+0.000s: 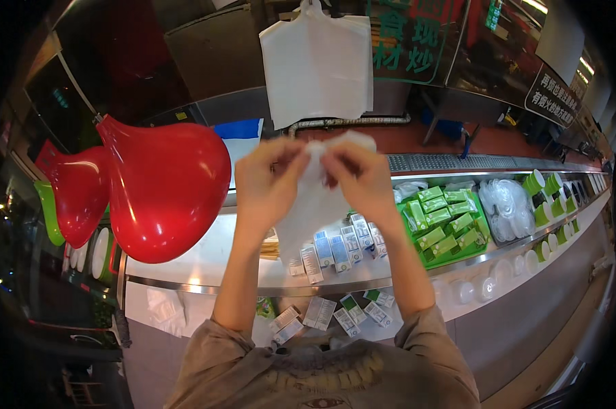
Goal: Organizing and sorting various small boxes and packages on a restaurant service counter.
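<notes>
A thin white plastic bag (313, 204) is pinched at its top between my two hands, which are raised over the counter. My left hand (272, 179) grips its left upper edge with thumb and fingers. Close beside it, my right hand (359, 176) holds the right upper part, the fingertips slightly blurred. The bag hangs down between my forearms, partly in front of small printed cartons (333, 249) standing on the counter. Beyond my hands hangs a stack of white plastic carrier bags (318, 66).
Large red glossy lampshades (170, 189) hang at the left. A green tray (484, 230) of green packets, clear plastic lids (507, 204) and green-white cups (543, 212) line the counter (185, 263) to the right. More cartons (320, 313) lie on the lower shelf.
</notes>
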A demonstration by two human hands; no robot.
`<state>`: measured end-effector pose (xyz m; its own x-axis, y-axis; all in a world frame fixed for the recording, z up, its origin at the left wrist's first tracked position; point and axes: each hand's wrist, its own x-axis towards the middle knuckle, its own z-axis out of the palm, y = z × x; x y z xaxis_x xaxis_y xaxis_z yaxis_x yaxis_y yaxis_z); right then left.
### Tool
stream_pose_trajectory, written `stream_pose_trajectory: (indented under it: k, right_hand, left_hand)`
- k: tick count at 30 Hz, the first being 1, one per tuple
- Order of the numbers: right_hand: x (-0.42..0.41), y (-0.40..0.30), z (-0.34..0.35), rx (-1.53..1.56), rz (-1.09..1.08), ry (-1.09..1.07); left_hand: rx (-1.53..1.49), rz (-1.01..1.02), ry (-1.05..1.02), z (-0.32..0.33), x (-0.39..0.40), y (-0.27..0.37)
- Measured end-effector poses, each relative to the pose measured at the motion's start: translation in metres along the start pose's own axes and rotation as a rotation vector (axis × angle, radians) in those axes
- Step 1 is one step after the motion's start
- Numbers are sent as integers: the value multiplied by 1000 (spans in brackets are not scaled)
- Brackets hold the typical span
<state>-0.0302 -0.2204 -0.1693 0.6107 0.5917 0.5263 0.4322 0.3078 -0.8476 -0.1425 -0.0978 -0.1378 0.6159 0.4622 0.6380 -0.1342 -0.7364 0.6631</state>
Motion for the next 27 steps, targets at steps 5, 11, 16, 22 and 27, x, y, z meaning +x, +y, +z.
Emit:
stream_pose_trajectory:
  k: [5, 11, 16, 22, 27]
  right_hand:
    - [85, -27, -6, 34, -84, 3]
    - [151, -39, -6, -18, -153, 177]
    - [194, -45, -7, -237, -241, 289]
    - [240, -42, -7, -513, -366, 439]
    - [250, -30, -1, -707, -491, 551]
  left_hand:
    - [138, 49, -6, -13, 90, 9]
    - [142, 79, 132, 1, 147, 13]
    - [175, 142, 221, 13, 182, 15]
    - [247, 210, 240, 15, 234, -4]
    - [165, 191, 261, 28, 232, -14]
